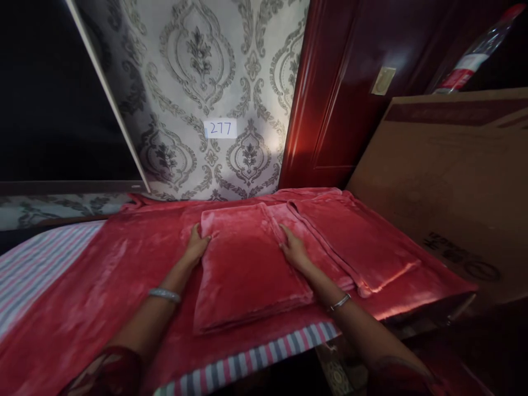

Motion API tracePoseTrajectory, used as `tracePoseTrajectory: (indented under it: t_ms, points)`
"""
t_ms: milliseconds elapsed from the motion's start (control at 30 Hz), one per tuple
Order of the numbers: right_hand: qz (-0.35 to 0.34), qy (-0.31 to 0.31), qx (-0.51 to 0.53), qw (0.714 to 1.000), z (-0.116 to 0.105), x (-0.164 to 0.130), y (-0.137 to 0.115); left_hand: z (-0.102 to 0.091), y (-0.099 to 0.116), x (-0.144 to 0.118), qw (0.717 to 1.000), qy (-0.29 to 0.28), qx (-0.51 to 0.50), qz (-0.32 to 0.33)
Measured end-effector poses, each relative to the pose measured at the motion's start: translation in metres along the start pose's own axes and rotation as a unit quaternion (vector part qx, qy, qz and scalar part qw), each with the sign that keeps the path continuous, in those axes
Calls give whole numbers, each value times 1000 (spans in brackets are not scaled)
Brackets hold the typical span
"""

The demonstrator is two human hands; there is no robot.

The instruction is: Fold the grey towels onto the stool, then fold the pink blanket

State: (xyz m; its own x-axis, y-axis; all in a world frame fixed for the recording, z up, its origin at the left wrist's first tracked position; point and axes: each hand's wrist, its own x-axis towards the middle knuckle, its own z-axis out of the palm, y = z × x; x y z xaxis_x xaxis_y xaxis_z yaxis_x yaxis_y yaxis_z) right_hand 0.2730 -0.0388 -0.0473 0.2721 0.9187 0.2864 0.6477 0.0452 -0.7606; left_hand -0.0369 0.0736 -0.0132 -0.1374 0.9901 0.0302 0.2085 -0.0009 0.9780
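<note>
A folded red plush blanket (247,269) lies as a flat, thick rectangle in front of me. At its left edge is my left hand (197,245), thumb over the edge and the other fingers partly hidden by the fabric. My right hand (294,250) grips the opposite edge, with its fingertips pressed against the plush. Just right of it lies another folded red plush piece (350,242) with a dark seam along its left side. Both folded pieces rest on a spread red plush cover (152,264).
Striped cloth (49,258) shows under the red cover at left and along the front edge. A large cardboard box (449,187) stands at right with a plastic bottle (468,66) above it. A dark screen (66,99) is at upper left. Numbered paper (221,128) sticks to the patterned wall.
</note>
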Motion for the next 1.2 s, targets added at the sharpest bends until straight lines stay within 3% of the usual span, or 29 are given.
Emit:
tracePoseTrajectory:
  t_ms: [167, 267, 400, 500, 600, 733, 867, 1067, 1200]
  points:
    - [49, 5, -6, 999, -12, -10, -1, 1, 18, -15, 999, 21, 16, -22]
    - [66, -8, -2, 998, -22, -32, -1, -8, 20, -32, 998, -8, -20, -58]
    - [43, -23, -8, 999, -32, -64, 0, -25, 9, -80, 986, -84, -112, -96]
    - [22, -24, -29, 999, -37, -77, 0, -32, 1, -124, 988, -92, -98, -74]
    - [14, -37, -79, 996, -43, -77, -4, -35, -1, -155, 988, -79, -98, -88]
    - [-34, -38, -160, 986, -44, -60, -27, -38, -1, -172, 972, -90, -161, -145]
    - [-98, -88, -126, 983, -19, -29, -80, -41, -10, -178, 968, -95, -186, -141]
    - [-90, -154, -137, 974, 63, 18, -166, -31, -49, -180, 980, -69, -161, -100]
    - [-73, -167, -160, 970, 111, 30, -197, -25, -65, -176, 989, -48, -127, -54]
